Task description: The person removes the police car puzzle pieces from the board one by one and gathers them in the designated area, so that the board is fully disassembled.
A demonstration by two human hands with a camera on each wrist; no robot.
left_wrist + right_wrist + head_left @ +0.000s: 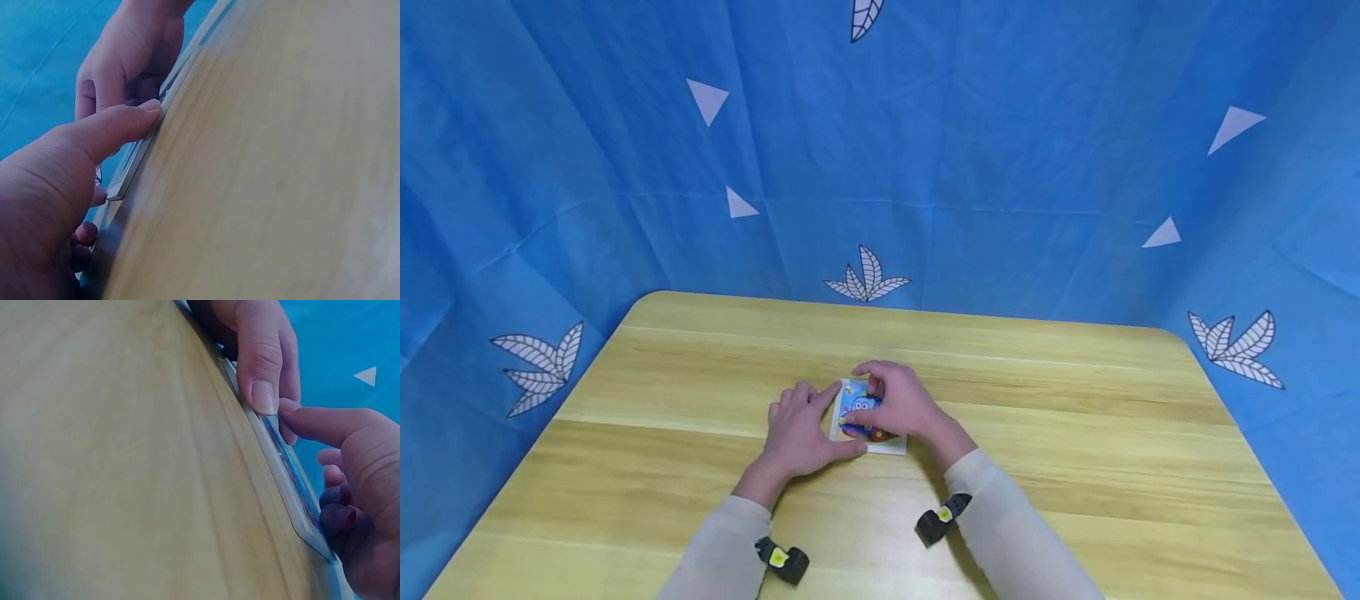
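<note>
A small, flat picture board (pixel 889 448) with a pale border and a colourful cartoon print lies on the wooden table. My left hand (pixel 801 429) holds it at the left side, index finger near the far left corner and thumb along the near edge. In the left wrist view, that thumb (pixel 128 125) rests on the board's rim. My right hand (pixel 904 404) is over the right part of the board, thumb stretched across the print and the other fingers loosely bent. In the right wrist view, the right thumb (pixel 325 422) reaches close to the left thumb (pixel 264 381). Part of the print is hidden.
The wooden table (pixel 1075 467) extends around both hands, with rounded far corners. A blue cloth (pixel 1000 167) with white triangles and leaf drawings hangs behind and at the sides. Black straps with small devices are on the left sleeve (pixel 722 542) and right sleeve (pixel 1015 525).
</note>
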